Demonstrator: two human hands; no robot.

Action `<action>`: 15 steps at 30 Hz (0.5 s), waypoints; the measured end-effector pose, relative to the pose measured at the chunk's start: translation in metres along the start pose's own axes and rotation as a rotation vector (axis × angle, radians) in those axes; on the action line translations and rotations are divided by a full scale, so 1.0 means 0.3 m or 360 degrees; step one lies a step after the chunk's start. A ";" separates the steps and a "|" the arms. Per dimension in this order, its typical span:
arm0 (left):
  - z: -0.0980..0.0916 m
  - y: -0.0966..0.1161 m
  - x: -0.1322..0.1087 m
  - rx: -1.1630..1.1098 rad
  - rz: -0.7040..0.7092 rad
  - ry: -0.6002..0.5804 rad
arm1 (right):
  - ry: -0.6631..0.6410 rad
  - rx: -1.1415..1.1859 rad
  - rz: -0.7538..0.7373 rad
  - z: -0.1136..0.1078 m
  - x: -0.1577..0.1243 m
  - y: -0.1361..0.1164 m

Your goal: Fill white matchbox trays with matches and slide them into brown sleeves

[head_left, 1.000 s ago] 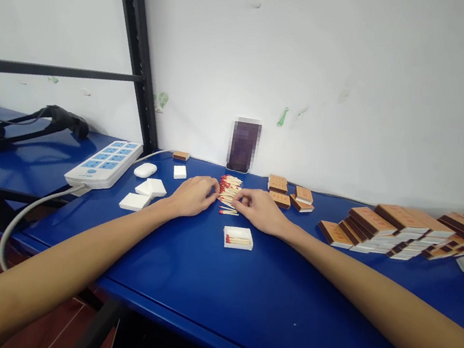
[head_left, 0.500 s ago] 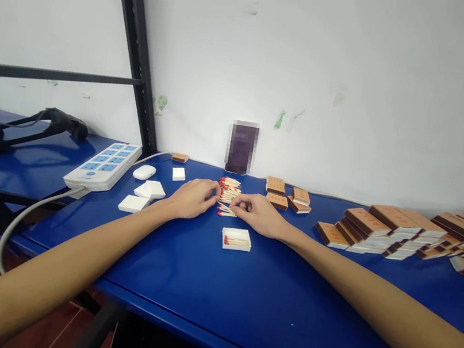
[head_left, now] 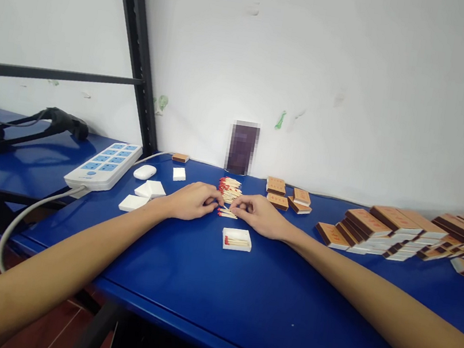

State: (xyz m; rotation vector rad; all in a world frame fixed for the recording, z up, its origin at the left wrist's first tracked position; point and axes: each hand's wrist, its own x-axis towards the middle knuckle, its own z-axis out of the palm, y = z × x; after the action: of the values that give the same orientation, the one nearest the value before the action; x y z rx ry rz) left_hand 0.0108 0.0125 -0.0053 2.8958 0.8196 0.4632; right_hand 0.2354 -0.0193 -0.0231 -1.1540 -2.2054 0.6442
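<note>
Right down at the heap of red-headed matches [head_left: 229, 190] now, out toward the middle of the blue tabletop [head_left: 266, 295], with heads to the left and sticks to the right! In close with the left hand [head_left: 193, 201], curled narrow at thumb and fingers just beside the heads; in close too with the right hand [head_left: 260, 216], drawn nearly to a pinch at the stick ends. No telling from here about a match in either grip. Tight quarters: could easily snag a neighbour with too broad a pinch and drag it askew. Might also roll the front matches [head_left: 227, 213] crooked, from a careless brush of the knuckles. Careful around the white tray [head_left: 236, 248], on the near side of both hands, open-topped, with a few matches inside: could be nudged, even tipped, by a low sweep of the right wrist. Could scatter, too, from an uneven release.
</note>
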 end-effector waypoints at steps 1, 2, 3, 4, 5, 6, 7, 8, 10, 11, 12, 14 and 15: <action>0.001 0.000 0.000 -0.0004 -0.0006 -0.0005 | 0.0002 0.0009 -0.0001 0.000 0.000 0.002; 0.001 0.000 -0.001 -0.0007 -0.0009 -0.0009 | 0.0004 0.0017 -0.0001 -0.001 0.000 0.004; 0.001 0.000 -0.001 -0.0008 -0.0009 -0.0011 | 0.0008 0.0022 -0.0001 -0.001 -0.001 0.005; 0.002 0.000 -0.001 -0.0009 -0.0005 -0.0013 | 0.0010 0.0026 -0.0001 -0.002 -0.001 0.005; 0.003 0.000 -0.002 -0.0010 0.0001 -0.0013 | 0.0009 0.0029 -0.0002 -0.002 -0.002 0.005; 0.004 -0.001 -0.002 -0.0012 0.0010 -0.0012 | 0.0012 0.0032 -0.0003 -0.002 -0.002 0.005; 0.005 -0.003 -0.002 -0.0016 0.0021 -0.0008 | 0.0021 0.0037 -0.0001 -0.002 -0.002 0.005; 0.007 -0.004 -0.002 -0.0018 0.0033 -0.0003 | 0.0037 0.0043 0.0007 -0.002 -0.002 0.005; 0.009 -0.007 -0.001 -0.0016 0.0048 0.0012 | 0.0093 0.0055 0.0033 -0.002 -0.002 0.004; 0.009 -0.007 -0.001 -0.0013 0.0052 0.0018 | 0.0123 0.0058 0.0047 -0.002 -0.002 0.003; 0.009 -0.007 -0.001 -0.0010 0.0052 0.0022 | 0.0145 0.0062 0.0057 -0.002 -0.002 0.002; 0.008 -0.004 -0.002 -0.0013 0.0051 0.0028 | 0.0156 0.0072 0.0056 -0.002 -0.003 -0.001; 0.006 -0.001 -0.002 -0.0022 0.0051 0.0030 | 0.0147 0.0080 0.0049 -0.001 -0.004 -0.003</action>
State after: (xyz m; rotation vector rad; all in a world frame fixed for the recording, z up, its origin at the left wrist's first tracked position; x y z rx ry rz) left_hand 0.0107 0.0123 -0.0074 2.9004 0.7705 0.4979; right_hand 0.2358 -0.0207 -0.0226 -1.1709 -2.0862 0.6428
